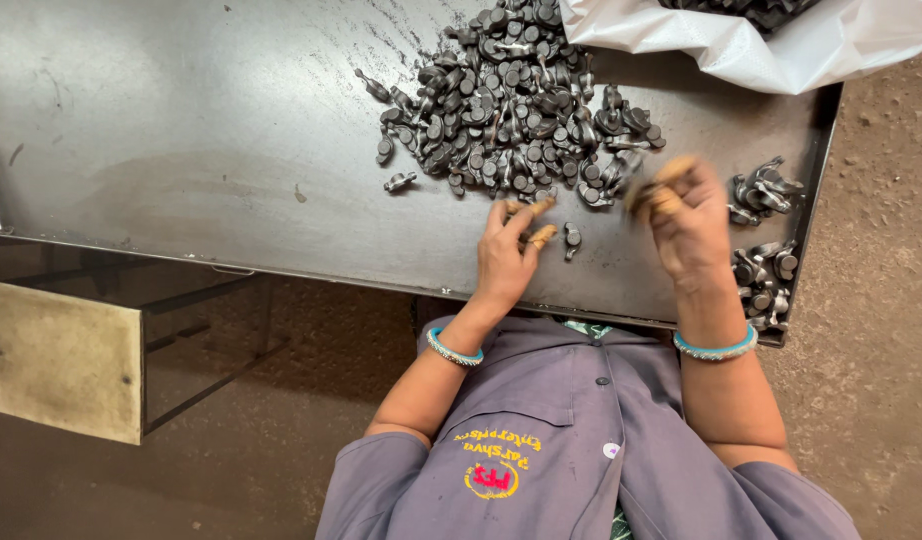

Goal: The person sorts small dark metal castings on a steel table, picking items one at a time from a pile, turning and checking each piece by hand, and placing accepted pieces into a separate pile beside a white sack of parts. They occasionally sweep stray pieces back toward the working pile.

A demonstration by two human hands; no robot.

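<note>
Left hand: rests on the metal table, fingers loosely curled, holding nothing, beside 1 loose part.
Right hand: blurred, raised; fingers closed on a small dark part, grip detail unclear.
Main pile: table centre, just beyond both hands.
Side pile: against right edge.
Open room: table's left half.
White sack: top-right corner, overhanging edge.
Tan panel: rectangular, below near edge, left.

Two hands; two bangles; one sack; uncounted metal parts.
</note>
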